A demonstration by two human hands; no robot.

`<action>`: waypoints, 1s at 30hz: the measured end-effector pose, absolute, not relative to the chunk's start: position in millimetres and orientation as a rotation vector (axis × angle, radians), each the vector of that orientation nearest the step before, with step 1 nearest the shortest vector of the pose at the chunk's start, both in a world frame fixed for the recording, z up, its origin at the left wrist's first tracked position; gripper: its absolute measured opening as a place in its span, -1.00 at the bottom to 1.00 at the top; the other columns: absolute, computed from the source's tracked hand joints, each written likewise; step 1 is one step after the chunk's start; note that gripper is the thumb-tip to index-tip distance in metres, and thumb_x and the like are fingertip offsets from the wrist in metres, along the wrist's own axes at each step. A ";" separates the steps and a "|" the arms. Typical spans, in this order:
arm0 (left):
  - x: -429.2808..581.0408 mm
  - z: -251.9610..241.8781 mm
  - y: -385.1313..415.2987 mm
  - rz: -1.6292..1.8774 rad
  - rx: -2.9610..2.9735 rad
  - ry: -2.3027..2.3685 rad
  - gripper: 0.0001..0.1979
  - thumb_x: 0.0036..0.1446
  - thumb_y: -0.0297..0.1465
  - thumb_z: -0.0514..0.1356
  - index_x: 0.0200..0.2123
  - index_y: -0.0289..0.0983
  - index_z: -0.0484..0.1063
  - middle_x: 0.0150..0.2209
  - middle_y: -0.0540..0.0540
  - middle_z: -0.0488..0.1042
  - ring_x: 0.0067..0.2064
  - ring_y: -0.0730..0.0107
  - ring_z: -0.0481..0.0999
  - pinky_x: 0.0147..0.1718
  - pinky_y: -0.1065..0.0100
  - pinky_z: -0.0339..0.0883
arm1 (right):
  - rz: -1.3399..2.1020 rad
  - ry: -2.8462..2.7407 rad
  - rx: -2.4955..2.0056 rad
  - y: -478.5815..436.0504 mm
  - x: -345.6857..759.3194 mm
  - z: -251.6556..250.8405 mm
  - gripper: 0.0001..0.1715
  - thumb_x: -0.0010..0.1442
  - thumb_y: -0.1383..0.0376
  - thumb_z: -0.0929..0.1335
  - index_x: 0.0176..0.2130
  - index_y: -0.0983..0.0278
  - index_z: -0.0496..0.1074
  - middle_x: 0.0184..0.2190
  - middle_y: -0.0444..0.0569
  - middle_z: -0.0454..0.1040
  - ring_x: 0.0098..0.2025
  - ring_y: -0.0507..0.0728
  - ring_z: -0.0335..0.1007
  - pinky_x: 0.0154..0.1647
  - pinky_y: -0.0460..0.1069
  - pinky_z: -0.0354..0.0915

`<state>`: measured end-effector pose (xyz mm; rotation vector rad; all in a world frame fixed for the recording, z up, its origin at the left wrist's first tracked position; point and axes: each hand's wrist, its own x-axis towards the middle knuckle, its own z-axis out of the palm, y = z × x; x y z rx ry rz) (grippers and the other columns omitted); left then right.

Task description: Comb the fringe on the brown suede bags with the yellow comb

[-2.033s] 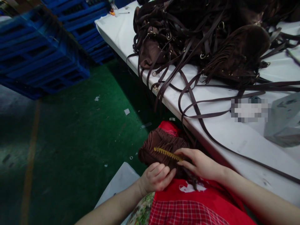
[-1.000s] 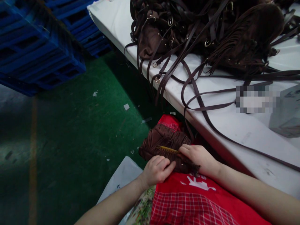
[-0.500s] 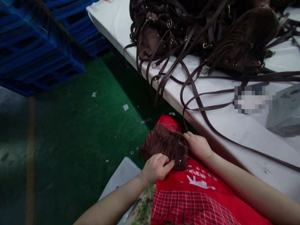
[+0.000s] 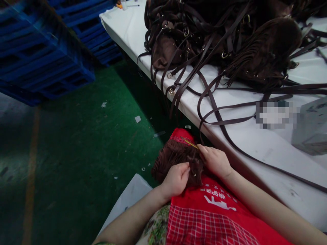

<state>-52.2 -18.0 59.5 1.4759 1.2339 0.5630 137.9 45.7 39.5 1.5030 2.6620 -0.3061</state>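
Observation:
A dark brown fringed bag (image 4: 168, 158) lies across my lap on a red apron (image 4: 217, 190) with white print and a checked panel. My left hand (image 4: 177, 178) is closed at the near side of the bag, fingers curled in a pinch against it; the fingertips are partly hidden. At the bag's right edge, my right hand (image 4: 214, 159) is closed on a slim yellow pointed tool (image 4: 189, 142). Its tip points up and left over the fringe; its exact kind is unclear.
Brown bags (image 4: 166, 51) with buckles and long straps are heaped on a white-covered table (image 4: 276, 149). Straps hang over its edge. A cloudy plastic bag (image 4: 310, 126) lies at right. Blue pallets (image 4: 51, 51) are stacked at left on the green floor (image 4: 76, 143), with scraps.
My left hand has turned and lifted a little, its fingers now drawn in. More of the yellow tool shows from my right hand. The camera view has shifted slightly.

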 end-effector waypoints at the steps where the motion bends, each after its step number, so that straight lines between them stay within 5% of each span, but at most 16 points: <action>1: -51.9 59.2 -20.8 0.535 1.662 1.225 -0.73 0.24 -0.40 -0.07 -0.31 -0.33 0.41 -0.42 -0.10 0.43 -0.35 0.38 0.42 -0.32 0.37 0.28 | -0.362 2.615 1.531 47.7 138.2 37.5 -0.68 0.34 0.28 0.16 0.02 0.26 0.33 -0.29 -0.01 0.54 -0.30 0.10 0.46 -0.41 -0.06 0.11; 7: -57.0 59.5 -41.7 0.337 2.196 1.033 -0.69 0.13 -0.46 0.02 -0.06 -0.27 0.37 -0.40 -0.06 0.49 -0.38 0.39 0.47 -0.40 0.42 0.29 | -0.590 2.351 1.820 61.7 148.0 42.9 -0.60 0.38 0.16 0.08 -0.21 0.27 0.38 -0.43 -0.01 0.54 -0.42 0.11 0.46 -0.47 -0.05 0.08; 12: -56.0 60.9 -40.4 0.255 2.313 1.037 -0.67 0.16 -0.42 0.02 -0.01 -0.26 0.36 -0.40 -0.06 0.50 -0.40 0.36 0.48 -0.46 0.40 0.29 | -0.912 2.763 1.018 46.6 140.5 72.0 -0.65 0.37 0.15 0.13 -0.17 0.20 0.42 -0.39 -0.11 0.52 -0.37 0.05 0.45 -0.38 -0.09 0.16; 15: -56.2 60.9 -38.3 0.263 2.245 0.995 -0.69 0.15 -0.45 0.02 -0.05 -0.27 0.39 -0.39 -0.05 0.52 -0.37 0.39 0.50 -0.41 0.42 0.32 | -0.645 2.815 0.889 38.7 140.6 76.4 -0.69 0.34 0.26 0.19 -0.01 0.22 0.39 -0.36 -0.06 0.51 -0.37 0.07 0.44 -0.38 -0.07 0.18; 20: -57.8 56.9 -38.8 0.314 2.152 0.969 -0.69 0.14 -0.47 0.02 -0.07 -0.33 0.42 -0.34 -0.10 0.55 -0.36 0.37 0.52 -0.39 0.42 0.34 | -0.253 2.701 1.109 41.7 152.3 58.5 -0.50 0.24 0.43 0.22 0.18 0.29 0.23 -0.31 0.01 0.50 -0.31 0.12 0.45 -0.39 -0.04 0.21; 27: -59.8 54.9 -42.8 0.500 1.946 0.972 -0.73 0.20 -0.43 0.02 -0.14 -0.31 0.46 -0.37 -0.10 0.53 -0.35 0.42 0.50 -0.33 0.44 0.37 | -0.284 2.528 1.404 44.7 143.7 48.6 -0.59 0.37 0.25 0.12 0.13 0.24 0.27 -0.30 0.00 0.51 -0.34 0.10 0.47 -0.48 -0.06 0.15; 30: -60.0 56.0 -43.1 0.786 1.698 1.280 -0.64 0.23 -0.36 0.03 0.07 -0.31 0.31 -0.08 -0.23 0.44 -0.34 0.49 0.47 -0.42 0.47 0.39 | -0.221 2.601 1.484 41.1 141.5 49.7 -0.55 0.38 0.21 0.11 0.18 0.22 0.24 -0.32 -0.02 0.50 -0.31 0.10 0.46 -0.47 -0.05 0.12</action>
